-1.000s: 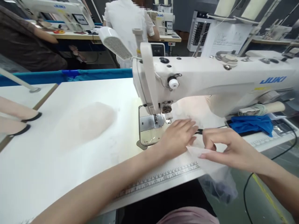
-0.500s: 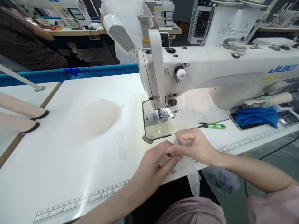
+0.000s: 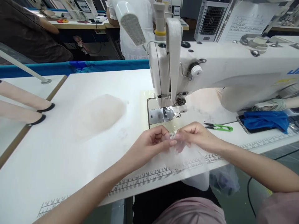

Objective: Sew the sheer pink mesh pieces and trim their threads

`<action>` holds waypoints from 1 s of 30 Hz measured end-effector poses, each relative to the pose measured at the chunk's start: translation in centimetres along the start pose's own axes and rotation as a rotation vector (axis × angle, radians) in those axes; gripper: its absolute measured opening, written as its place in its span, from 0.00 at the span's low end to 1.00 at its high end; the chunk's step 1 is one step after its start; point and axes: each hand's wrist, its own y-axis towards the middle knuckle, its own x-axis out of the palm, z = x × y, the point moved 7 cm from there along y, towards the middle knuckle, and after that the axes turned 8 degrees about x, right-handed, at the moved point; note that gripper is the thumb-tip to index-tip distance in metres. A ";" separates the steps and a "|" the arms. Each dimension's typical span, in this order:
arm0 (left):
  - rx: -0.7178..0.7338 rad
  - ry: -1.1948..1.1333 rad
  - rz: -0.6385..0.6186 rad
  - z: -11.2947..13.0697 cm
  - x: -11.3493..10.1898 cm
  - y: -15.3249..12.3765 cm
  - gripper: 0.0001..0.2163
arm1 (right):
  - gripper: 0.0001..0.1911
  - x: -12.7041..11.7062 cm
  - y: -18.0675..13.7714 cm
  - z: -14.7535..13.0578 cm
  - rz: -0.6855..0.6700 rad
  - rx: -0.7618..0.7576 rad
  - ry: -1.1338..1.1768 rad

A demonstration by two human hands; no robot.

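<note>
Step in hand, by the look: left hand [image 3: 156,141] and right hand [image 3: 195,135] working an edge of the sheer cloth [image 3: 187,160], near the counter's [image 3: 70,161] front edge, before the sewing machine [image 3: 210,59]. Grip: both narrow, pinching cloth; how it's folded at the fingertips, can't really tell, too see-through. Next move calls for a light, even pinch. Count: two hands, one sheer cloth, one machine, one green snips [image 3: 220,127], one blue rag [image 3: 266,119].
</note>
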 end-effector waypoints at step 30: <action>0.381 0.766 0.234 -0.1 -2.2 0.2 0.04 | 0.07 -1.5 1.5 -1.1 0.236 -0.306 -0.595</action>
